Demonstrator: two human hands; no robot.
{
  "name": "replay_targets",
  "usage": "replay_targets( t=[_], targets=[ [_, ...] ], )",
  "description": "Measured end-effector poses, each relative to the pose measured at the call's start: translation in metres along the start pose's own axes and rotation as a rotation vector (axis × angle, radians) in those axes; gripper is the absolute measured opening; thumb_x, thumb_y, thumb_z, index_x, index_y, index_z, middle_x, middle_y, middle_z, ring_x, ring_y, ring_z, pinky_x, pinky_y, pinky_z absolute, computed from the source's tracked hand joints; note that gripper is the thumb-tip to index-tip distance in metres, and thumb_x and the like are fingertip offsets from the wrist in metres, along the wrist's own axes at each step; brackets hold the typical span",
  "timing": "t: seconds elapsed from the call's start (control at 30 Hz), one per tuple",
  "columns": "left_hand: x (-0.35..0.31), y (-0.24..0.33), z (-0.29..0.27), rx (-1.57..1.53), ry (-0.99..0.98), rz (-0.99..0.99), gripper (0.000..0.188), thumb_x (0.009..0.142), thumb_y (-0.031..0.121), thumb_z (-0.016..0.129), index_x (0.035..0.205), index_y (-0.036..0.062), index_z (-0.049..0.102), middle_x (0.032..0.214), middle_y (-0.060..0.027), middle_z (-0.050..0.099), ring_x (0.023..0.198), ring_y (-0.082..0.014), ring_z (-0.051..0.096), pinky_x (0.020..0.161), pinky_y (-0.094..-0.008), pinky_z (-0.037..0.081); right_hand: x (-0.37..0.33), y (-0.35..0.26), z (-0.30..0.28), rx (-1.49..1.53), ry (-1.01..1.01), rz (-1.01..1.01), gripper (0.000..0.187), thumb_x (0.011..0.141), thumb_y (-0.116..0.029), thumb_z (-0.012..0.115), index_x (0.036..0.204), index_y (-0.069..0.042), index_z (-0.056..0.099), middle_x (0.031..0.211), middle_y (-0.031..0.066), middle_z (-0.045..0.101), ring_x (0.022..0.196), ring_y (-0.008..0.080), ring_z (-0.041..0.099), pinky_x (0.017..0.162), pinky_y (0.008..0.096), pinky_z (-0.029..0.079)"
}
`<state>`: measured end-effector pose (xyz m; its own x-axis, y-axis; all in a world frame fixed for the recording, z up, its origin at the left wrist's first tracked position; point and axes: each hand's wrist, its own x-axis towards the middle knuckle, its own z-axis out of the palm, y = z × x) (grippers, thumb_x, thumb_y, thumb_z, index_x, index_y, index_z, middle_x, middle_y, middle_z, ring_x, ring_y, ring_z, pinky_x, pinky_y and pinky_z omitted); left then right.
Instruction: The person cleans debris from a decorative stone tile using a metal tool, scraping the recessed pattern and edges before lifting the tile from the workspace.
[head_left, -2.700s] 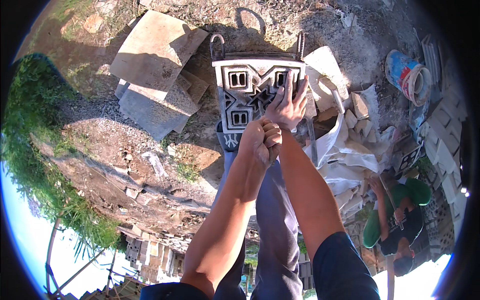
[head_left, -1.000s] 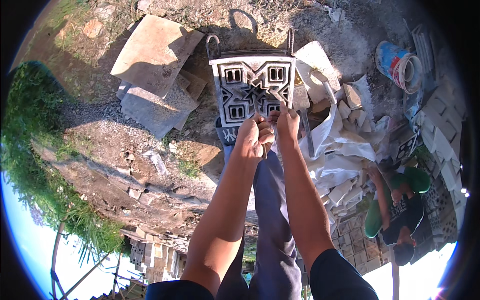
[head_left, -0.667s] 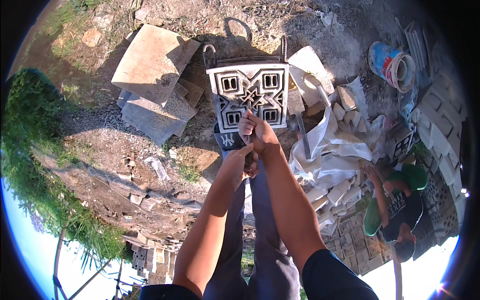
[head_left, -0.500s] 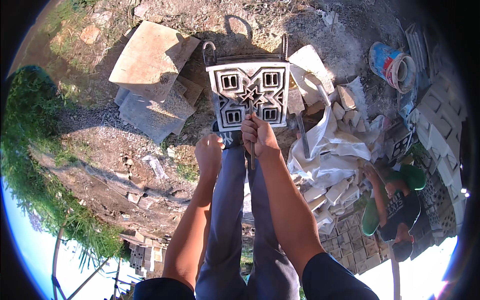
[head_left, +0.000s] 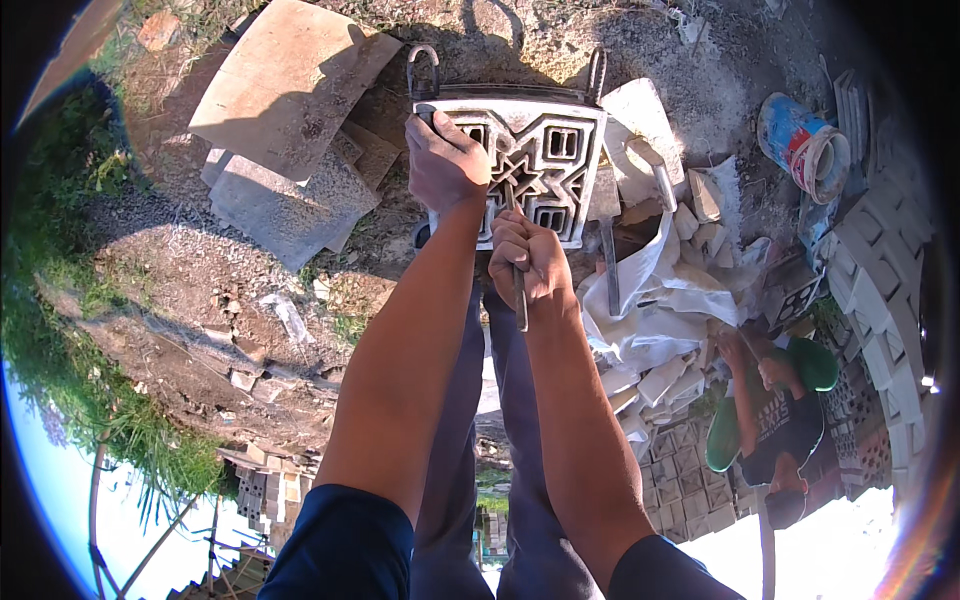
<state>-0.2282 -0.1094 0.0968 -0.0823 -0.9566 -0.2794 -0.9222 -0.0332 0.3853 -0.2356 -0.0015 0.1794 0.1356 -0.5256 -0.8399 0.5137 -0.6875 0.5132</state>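
Note:
In front of me stands a square mould (head_left: 592,135) with a pale, dusty face, star-shaped grooves and small slotted squares, and bent metal loops rising at its far corners. At its far-left corner my left hand (head_left: 448,165) is closed over the edge, covering that part of the pattern; a small dark end shows by the fingertips. My right hand (head_left: 532,255) makes a fist round a thin metal rod (head_left: 521,312), whose upper end meets the middle of the star. The rod's lower end sticks out below the fist.
Flat boards (head_left: 290,80) lie stacked at the left. Right of the mould are a trowel (head_left: 606,215), white sheeting (head_left: 650,320), broken pieces (head_left: 705,195) and a paint bucket (head_left: 805,145). Patterned blocks (head_left: 875,270) stand in rows farther right. Another person (head_left: 785,415) works at the lower right.
My left hand has moved forward from beside the near-left edge of the mould to its far-left corner. The right hand still grips the rod, slightly shifted. The whole view has tilted a little.

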Motion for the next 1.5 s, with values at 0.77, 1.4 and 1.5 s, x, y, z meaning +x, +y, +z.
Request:
replay_targets(
  t=[0.77, 1.4, 1.5],
  targets=[
    [-0.002, -0.028, -0.016, -0.212, -0.16, 0.141, 0.046, 0.105, 0.044, 0.038, 0.126, 0.0033, 0.048, 0.123, -0.0231, 0.058, 0.108, -0.0458, 0.06, 0.087, -0.054, 0.048, 0.008, -0.009, 0.007, -0.059, 0.034, 0.015, 0.017, 0.107, -0.007, 0.035, 0.095, 0.0, 0.045, 0.065, -0.0035, 0.033, 0.049, 0.0063, 0.027, 0.037, 0.0206, 0.022],
    [-0.05, -0.079, -0.042, -0.325, -0.379, 0.018, 0.064, 0.104, 0.036, 0.043, 0.15, -0.0052, 0.026, 0.147, -0.0331, 0.04, 0.134, -0.0486, 0.039, 0.113, -0.0512, 0.03, -0.019, -0.032, 0.057, -1.121, 0.454, 0.027, 0.027, 0.091, 0.002, 0.041, 0.114, 0.002, 0.055, 0.064, -0.0053, 0.042, 0.043, 0.005, 0.035, 0.044, 0.0215, 0.037],
    [-0.049, -0.084, -0.041, -0.276, -0.347, 0.075, 0.066, 0.104, 0.039, 0.043, 0.15, -0.0043, 0.028, 0.146, -0.0328, 0.042, 0.133, -0.048, 0.041, 0.113, -0.0504, 0.03, -0.023, -0.035, 0.061, -1.331, 0.445, 0.105, 0.024, 0.094, -0.005, 0.047, 0.113, 0.001, 0.06, 0.061, -0.0035, 0.048, 0.043, 0.0066, 0.04, 0.043, 0.0221, 0.037]
  ],
)
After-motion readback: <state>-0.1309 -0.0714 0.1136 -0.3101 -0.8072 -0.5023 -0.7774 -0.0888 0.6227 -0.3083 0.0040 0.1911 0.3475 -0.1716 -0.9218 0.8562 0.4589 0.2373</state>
